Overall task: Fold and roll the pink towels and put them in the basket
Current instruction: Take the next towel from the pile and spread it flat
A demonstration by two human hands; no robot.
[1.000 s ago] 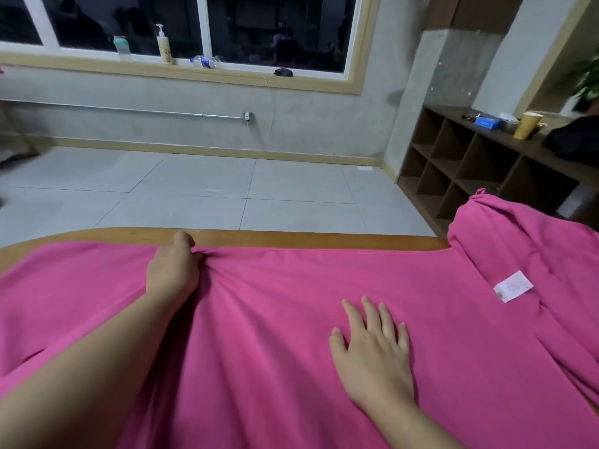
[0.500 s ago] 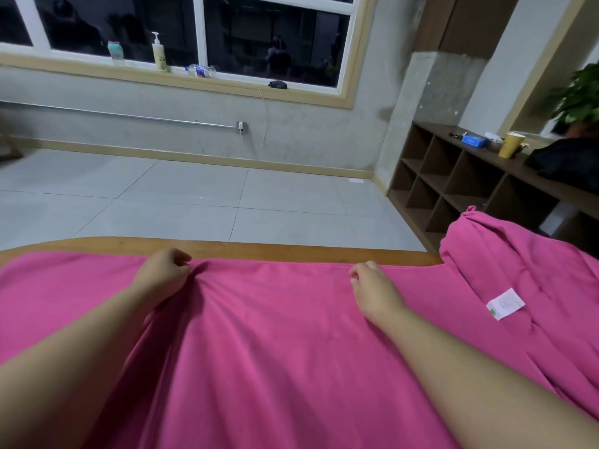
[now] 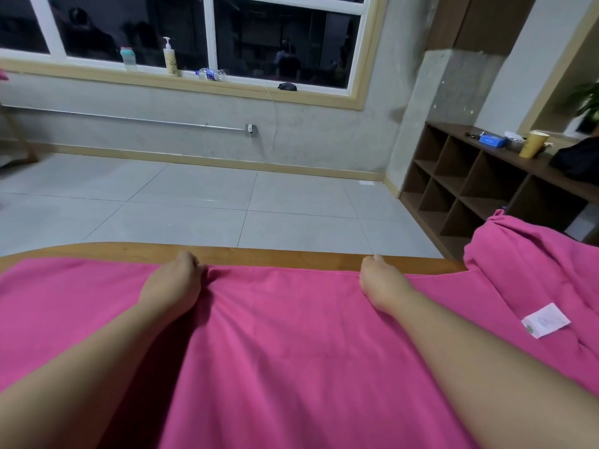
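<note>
Left hand (image 3: 171,280) and right hand (image 3: 381,281) pinch far edge of pink towel (image 3: 285,345) spread on table (image 3: 291,256) | Advice: lift both evenly, draw edge nearward, keep span between grips taut.

Grey tiled floor (image 3: 207,202), grey concrete wall (image 3: 308,131) w/ pale wood skirting. Big window (image 3: 207,30), dark outside; sill holds a pump bottle (image 3: 170,58), a small jar (image 3: 128,58), a plastic bottle (image 3: 210,74) lying down. Right: dark wood cubby shelf (image 3: 470,186), yellow cup (image 3: 533,143) + blue box (image 3: 492,140) on top.
</note>
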